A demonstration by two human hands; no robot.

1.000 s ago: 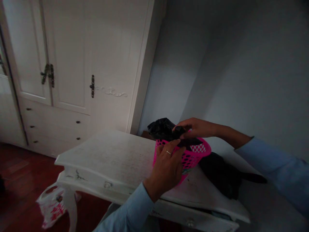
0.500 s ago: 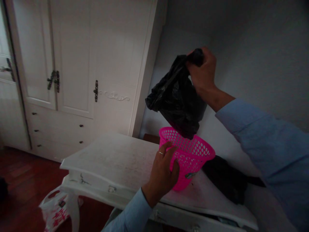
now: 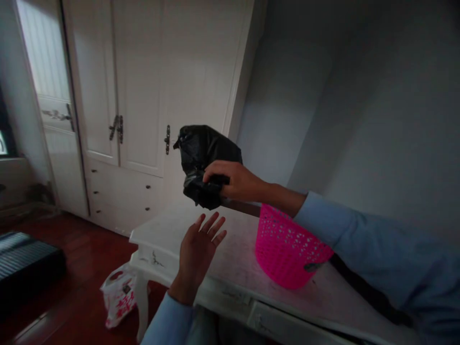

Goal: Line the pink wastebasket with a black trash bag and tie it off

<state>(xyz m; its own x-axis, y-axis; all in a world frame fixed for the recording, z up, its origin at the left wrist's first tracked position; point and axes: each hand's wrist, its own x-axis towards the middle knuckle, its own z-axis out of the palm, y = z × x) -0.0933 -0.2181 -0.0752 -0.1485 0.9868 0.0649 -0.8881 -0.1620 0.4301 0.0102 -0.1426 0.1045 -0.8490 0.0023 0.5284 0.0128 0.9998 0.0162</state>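
Note:
A crumpled black plastic bag is gripped in my right hand, held in the air over the far left part of a white table. Just below it my left hand is open, palm up and fingers spread, touching nothing. To the right, a pink perforated plastic basket stands on the table, tilted in view, with my right forearm crossing above its rim. The inside of the basket is mostly hidden.
A dark strap-like item lies on the table right of the basket. A white wardrobe stands behind. On the red floor are a white and red plastic bag and a dark ridged case.
The black bag has moved left and down, away from above the basket, in my right hand. My left hand has let go of the basket and turned palm up. The view has swung left.

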